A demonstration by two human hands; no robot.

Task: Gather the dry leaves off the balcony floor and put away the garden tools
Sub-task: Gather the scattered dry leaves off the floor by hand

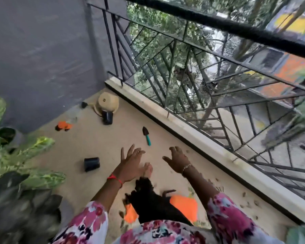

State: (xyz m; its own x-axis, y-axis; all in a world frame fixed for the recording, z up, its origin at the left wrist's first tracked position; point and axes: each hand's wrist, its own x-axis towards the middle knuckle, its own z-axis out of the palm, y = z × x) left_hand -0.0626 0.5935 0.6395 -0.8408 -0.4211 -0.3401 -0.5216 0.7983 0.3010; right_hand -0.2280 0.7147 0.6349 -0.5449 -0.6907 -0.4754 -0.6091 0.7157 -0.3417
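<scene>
dry leaves (243, 194) lay scattered along the railing-side edge of the balcony floor (88, 143), so i'd say hardly anything was done yet. trowel (146, 136) lay untouched near that same edge, long axis running near to far, dark blade pointing at the far wall, teal handle toward the person. left hand (130, 161) was spread open and right hand (176, 158) loosely curled, both holding nothing, just short of the trowel.
</scene>
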